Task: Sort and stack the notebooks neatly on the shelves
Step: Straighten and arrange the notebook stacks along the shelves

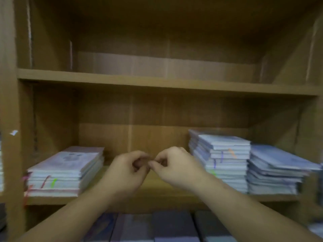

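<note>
My left hand [127, 172] and my right hand [174, 168] meet in the gap at the middle of the lower shelf [153, 189]. Their curled fingertips touch each other, and I see nothing held between them. A low stack of pale notebooks [64, 172] with coloured marks on its edges lies to the left of my hands. To the right stands a taller stack of bluish notebooks [225, 159], and beside that a lower, untidy stack [274, 173]. The picture is blurred.
The upper shelf [157, 82] holds nothing that I can see. Below the lower shelf, several dark-covered notebooks [171, 226] lie side by side. The wooden side panels [10, 119] close in the shelves left and right.
</note>
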The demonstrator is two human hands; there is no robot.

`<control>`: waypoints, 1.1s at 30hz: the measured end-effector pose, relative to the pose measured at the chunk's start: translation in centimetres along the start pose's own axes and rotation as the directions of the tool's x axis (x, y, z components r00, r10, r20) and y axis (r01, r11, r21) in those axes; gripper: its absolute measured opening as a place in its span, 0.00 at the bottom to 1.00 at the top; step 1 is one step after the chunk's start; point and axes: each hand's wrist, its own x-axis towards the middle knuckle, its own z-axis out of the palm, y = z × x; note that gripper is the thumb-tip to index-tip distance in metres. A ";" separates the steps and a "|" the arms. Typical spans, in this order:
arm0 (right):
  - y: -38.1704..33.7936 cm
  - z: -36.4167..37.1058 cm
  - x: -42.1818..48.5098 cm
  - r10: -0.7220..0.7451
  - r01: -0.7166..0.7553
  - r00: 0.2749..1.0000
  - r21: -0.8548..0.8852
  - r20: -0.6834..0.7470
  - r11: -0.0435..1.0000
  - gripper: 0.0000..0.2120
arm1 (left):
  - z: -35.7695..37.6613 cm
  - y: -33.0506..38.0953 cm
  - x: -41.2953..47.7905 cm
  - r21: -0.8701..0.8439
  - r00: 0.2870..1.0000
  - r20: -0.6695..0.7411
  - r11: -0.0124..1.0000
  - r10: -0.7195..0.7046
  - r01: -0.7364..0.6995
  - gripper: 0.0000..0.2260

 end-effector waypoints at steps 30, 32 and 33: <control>20.0 -11.3 -0.3 0.581 -0.467 0.799 0.449 -0.155 0.762 0.13 | 13.4 12.4 13.8 -0.462 0.735 0.520 0.580 -0.435 0.671 0.07; 20.1 -11.2 -0.5 0.580 -0.462 0.796 0.446 -0.172 0.767 0.14 | 13.6 13.0 13.5 -0.459 0.736 0.535 0.589 -0.415 0.665 0.08; 20.1 -11.2 -0.6 0.583 -0.457 0.791 0.455 -0.185 0.764 0.15 | 13.7 13.2 13.3 -0.444 0.737 0.542 0.608 -0.403 0.658 0.10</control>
